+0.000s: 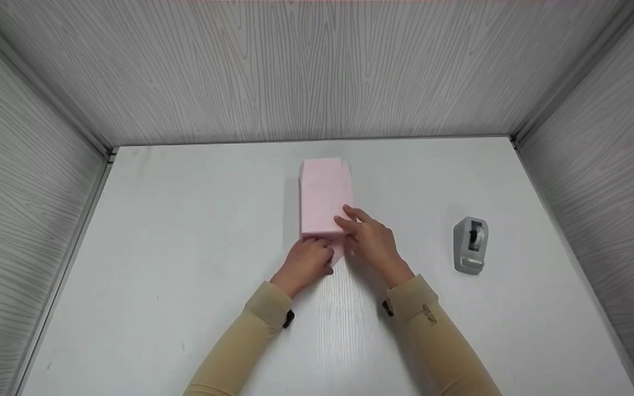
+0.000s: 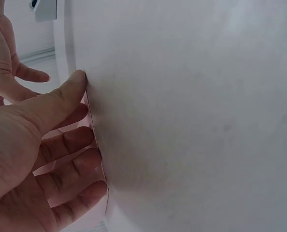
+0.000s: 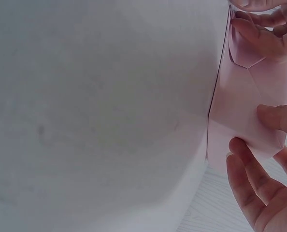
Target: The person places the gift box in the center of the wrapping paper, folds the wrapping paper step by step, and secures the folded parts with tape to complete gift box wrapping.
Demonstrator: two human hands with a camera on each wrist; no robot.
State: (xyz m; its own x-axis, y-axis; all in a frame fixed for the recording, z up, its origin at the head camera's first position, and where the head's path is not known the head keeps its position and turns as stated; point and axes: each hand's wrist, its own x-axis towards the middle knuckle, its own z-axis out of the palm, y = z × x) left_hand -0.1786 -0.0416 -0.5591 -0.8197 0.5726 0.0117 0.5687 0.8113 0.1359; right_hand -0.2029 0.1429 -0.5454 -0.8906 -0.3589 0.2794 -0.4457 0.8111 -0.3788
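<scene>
Fingers [image 1: 347, 224] on box [image 1: 321, 192], sleeve lettering [image 1: 429, 314] illegible

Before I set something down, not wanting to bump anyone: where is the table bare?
Widest: left of the pink package, out to the left wall. The table is also bare between package and tape dispenser, beyond the right hand. Crowded: the package's near end, where the left hand also works.

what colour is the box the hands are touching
The box is pale pink, seen best in the head view.
</scene>
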